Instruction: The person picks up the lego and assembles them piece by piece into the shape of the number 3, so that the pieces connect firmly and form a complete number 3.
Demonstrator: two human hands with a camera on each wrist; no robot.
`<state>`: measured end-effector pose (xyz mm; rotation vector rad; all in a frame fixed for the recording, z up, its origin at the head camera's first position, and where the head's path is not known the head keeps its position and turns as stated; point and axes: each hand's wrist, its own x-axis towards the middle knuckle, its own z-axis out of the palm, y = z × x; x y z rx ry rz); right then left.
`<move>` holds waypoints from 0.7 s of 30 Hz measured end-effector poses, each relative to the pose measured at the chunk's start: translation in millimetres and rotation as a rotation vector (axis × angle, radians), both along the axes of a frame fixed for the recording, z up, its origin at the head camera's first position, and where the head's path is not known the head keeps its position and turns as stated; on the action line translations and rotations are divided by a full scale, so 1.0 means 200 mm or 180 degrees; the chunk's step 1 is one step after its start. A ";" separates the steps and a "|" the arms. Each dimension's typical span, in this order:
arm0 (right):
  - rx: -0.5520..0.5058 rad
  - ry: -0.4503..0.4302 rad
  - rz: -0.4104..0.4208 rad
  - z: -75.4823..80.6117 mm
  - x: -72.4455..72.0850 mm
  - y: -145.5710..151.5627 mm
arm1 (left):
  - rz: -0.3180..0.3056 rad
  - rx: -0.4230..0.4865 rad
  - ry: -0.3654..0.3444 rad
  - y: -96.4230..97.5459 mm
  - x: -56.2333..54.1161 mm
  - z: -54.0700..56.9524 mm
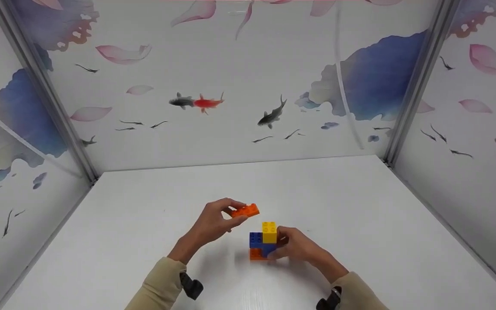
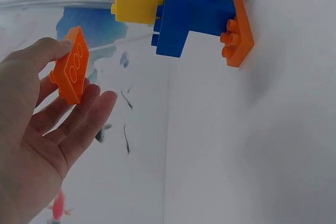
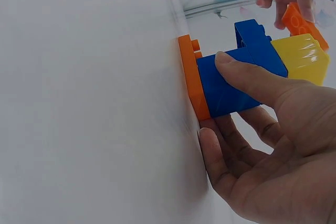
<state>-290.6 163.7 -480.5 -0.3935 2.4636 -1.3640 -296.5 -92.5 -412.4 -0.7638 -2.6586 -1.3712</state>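
Observation:
Between thumb and fingers, my left hand (image 1: 216, 219) pinches a flat orange brick (image 1: 246, 210), raised above the table and a little left of a small stack. The stack has an orange plate brick (image 2: 241, 32) at the bottom, blue bricks (image 2: 181, 11) in the middle and a yellow brick (image 1: 269, 232) on top. One blue brick juts out to the left over the orange base. My right hand (image 1: 295, 245) grips the stack from its right side, the thumb on the lower blue brick (image 3: 226, 85). The held orange brick does not touch the stack.
The white table (image 1: 144, 198) lies under the stack. White panels printed with fish and petals enclose it at the back (image 1: 230, 142) and both sides, with grey metal posts (image 1: 416, 86) at the corners. Dark wrist cameras (image 1: 192, 286) sit at both sleeves.

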 end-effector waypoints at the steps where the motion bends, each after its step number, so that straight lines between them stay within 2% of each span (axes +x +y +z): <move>1: -0.0009 -0.0003 0.0003 0.00 0.00 0.00 | -0.0034 -0.0014 0.0042 0.01 0.00 0.00; 8: -0.0040 0.0007 0.0058 0.00 0.00 0.01 | -0.0311 -0.0046 0.0151 0.04 0.02 -0.02; 14: -0.0110 0.0050 0.0097 0.00 0.00 0.01 | -0.0394 -0.0096 0.0254 0.07 0.02 -0.03; 21: -0.0076 -0.0002 0.0046 0.00 0.00 0.01 | -0.0477 -0.0030 0.0084 0.09 0.02 -0.04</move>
